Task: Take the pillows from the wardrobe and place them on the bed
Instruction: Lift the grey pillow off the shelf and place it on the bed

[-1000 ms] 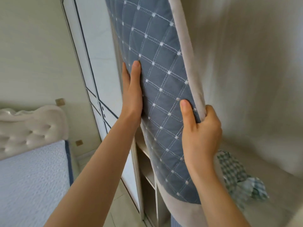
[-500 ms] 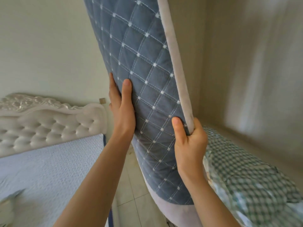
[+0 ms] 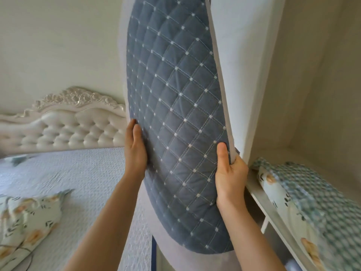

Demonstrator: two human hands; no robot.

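Note:
A large blue quilted pillow (image 3: 173, 106) with a pale border stands upright in front of me, held in the air. My left hand (image 3: 134, 149) presses flat against its left edge. My right hand (image 3: 229, 173) grips its right edge, thumb on the blue face. Behind it lies the bed (image 3: 82, 173) with a white textured cover. A floral pillow (image 3: 25, 220) rests on the bed at lower left. On the wardrobe shelf (image 3: 273, 214) to the right lies another pillow (image 3: 304, 202), green check and floral.
A tufted cream headboard (image 3: 64, 130) runs along the pale wall at the left. The wardrobe's white side panel (image 3: 257, 75) rises just right of the held pillow. A narrow strip of floor shows between bed and wardrobe.
My view has swung left from the wardrobe toward the bed, carrying the blue pillow with both hands. More of the bed and the floral pillow on it have come into view.

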